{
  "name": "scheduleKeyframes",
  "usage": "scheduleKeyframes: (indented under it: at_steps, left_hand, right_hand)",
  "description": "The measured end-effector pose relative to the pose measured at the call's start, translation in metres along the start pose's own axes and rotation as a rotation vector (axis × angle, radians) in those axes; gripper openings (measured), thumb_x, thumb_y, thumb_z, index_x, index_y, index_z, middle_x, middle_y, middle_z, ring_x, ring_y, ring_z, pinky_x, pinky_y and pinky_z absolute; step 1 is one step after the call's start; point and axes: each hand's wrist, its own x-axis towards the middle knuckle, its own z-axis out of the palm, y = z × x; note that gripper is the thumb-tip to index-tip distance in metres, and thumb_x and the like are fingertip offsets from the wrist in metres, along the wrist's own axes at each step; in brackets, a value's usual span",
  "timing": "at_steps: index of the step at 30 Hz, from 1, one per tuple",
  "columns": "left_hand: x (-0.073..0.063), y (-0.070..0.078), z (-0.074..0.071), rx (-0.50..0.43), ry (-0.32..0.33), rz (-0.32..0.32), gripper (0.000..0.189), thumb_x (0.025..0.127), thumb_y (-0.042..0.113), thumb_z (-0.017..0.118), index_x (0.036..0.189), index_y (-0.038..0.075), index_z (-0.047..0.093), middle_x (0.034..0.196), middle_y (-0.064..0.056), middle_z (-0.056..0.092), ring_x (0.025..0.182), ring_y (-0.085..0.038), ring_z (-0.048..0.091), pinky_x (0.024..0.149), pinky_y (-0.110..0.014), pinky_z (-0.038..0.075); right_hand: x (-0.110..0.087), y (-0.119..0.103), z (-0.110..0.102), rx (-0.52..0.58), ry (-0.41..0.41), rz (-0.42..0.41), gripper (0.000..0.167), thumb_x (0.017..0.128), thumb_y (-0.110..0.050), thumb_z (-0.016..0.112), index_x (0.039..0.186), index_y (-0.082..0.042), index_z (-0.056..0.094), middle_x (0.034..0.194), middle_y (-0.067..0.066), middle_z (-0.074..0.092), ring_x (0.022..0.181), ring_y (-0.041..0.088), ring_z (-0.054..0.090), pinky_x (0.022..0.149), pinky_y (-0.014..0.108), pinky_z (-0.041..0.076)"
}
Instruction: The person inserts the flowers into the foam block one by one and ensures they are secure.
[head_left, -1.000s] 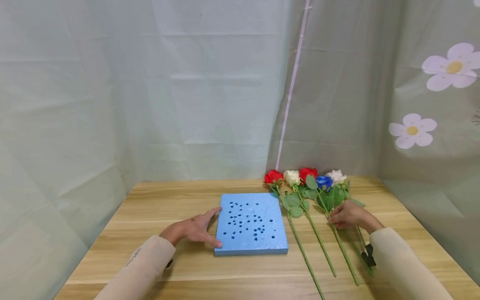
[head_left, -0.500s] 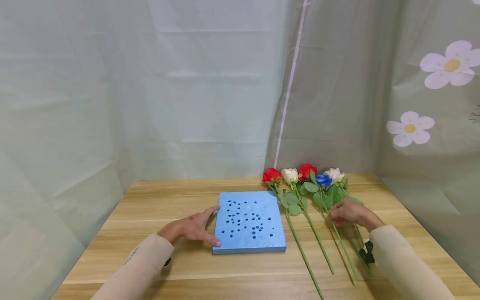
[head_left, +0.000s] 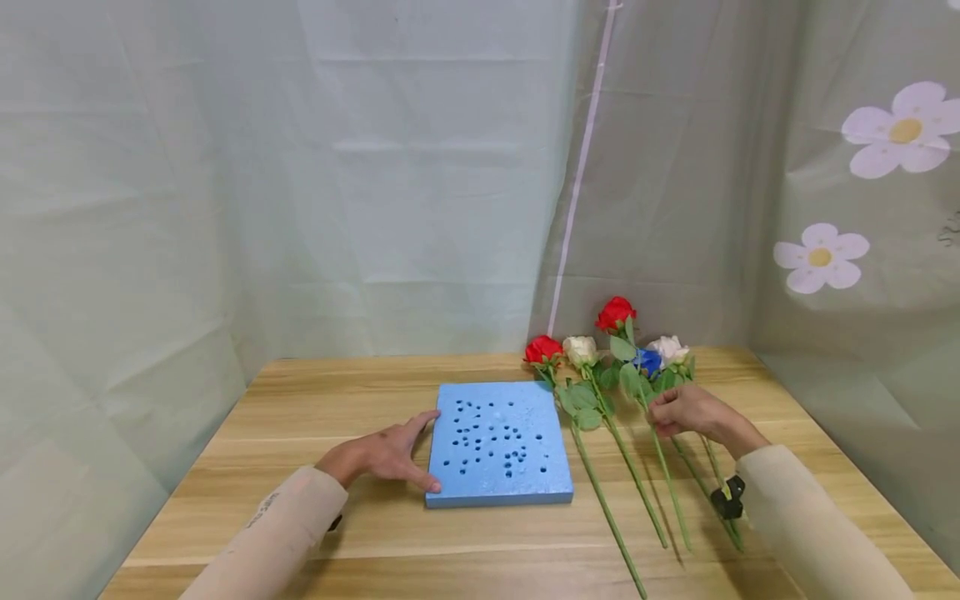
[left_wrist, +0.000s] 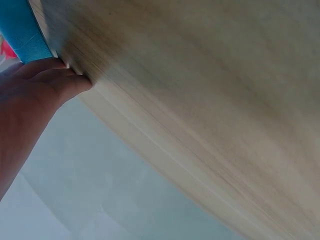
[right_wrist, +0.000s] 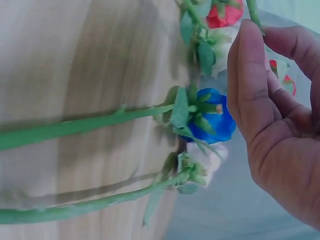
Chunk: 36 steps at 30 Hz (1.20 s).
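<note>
Found the right hand (head_left: pixel 697 414) pinching, between thumb and fingertips, the green stem of a long artificial-looking rose with a red bloom (head_left: pixel 616 312), tilted over the wood-grain table (head_left: pixel 375 550), bloom end highest. Could not determine any contact between the stem's tail end and the wood. Found the left hand (head_left: pixel 382 454) with thumb and forefinger spread wide, both touching the left side of a flat, square, light-blue foam-like board (head_left: pixel 525 417) pierced with dark holes. Saw the other left fingers lying close together in the left wrist view, without clear proof of contact. Located the board flat at mid-table, left of the stems.

Rated snagging as the chief risk, owing to the overlap, in the head view, of the held rose's leaves with a rose with a vivid blue bloom (head_left: pixel 647 361). Rated a twist or slip of the stem second, owing to the narrow pinch. Rated a shift of the board as minor, owing to contact on one side only.

Counted five roses: two red, including one lying just beyond the board's far right corner (head_left: pixel 543 350); one with a cream bloom (head_left: pixel 581 351); one blue; one with a pale pinkish bloom (head_left: pixel 667 348). Counted one board and two hands. Could not count the holes reliably.
</note>
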Motion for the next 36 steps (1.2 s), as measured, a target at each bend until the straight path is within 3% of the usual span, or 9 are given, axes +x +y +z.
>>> scheduleKeyframes:
  at_steps: [7,19,33,36]
  left_hand:
    - [0.000,0.001,-0.001,-0.002,-0.001,-0.004,0.120,0.069,0.055,0.087,0.160,0.015,0.018,0.163,-0.017,0.020,0.148,-0.038,0.023,0.116,-0.061,0.023]
    - [0.001,0.000,-0.001,-0.010,0.002,-0.012,0.120,0.068,0.054,0.088,0.160,0.016,0.020,0.163,-0.017,0.021,0.147,-0.038,0.024,0.115,-0.061,0.023]
    - [0.003,0.000,-0.001,-0.001,-0.002,-0.024,0.121,0.068,0.056,0.087,0.160,0.017,0.020,0.164,-0.016,0.020,0.148,-0.038,0.023,0.116,-0.061,0.023]
    - [0.003,-0.001,-0.001,-0.001,-0.006,-0.031,0.121,0.068,0.056,0.087,0.160,0.017,0.019,0.164,-0.016,0.020,0.148,-0.038,0.023,0.116,-0.060,0.023]
  right_hand:
    - [0.002,-0.018,-0.002,0.006,-0.003,-0.009,0.020,0.094,-0.001,0.060,0.105,0.016,0.062,0.089,0.009,0.067,0.078,0.017,0.068,0.076,0.036,0.060]
    - [0.012,-0.041,0.002,0.025,0.001,-0.062,0.006,0.094,0.000,0.058,0.093,0.005,0.061,0.089,0.008,0.065,0.078,0.016,0.066,0.075,0.032,0.060]
    - [0.020,-0.069,0.007,-0.038,0.047,-0.118,0.012,0.094,-0.003,0.056,0.097,0.008,0.059,0.094,0.013,0.064,0.086,0.024,0.070,0.082,0.040,0.059]
    - [0.022,-0.075,0.010,-0.051,0.055,-0.110,0.014,0.095,-0.005,0.057,0.100,0.008,0.060,0.094,0.011,0.065,0.088,0.024,0.070,0.081,0.037,0.059]
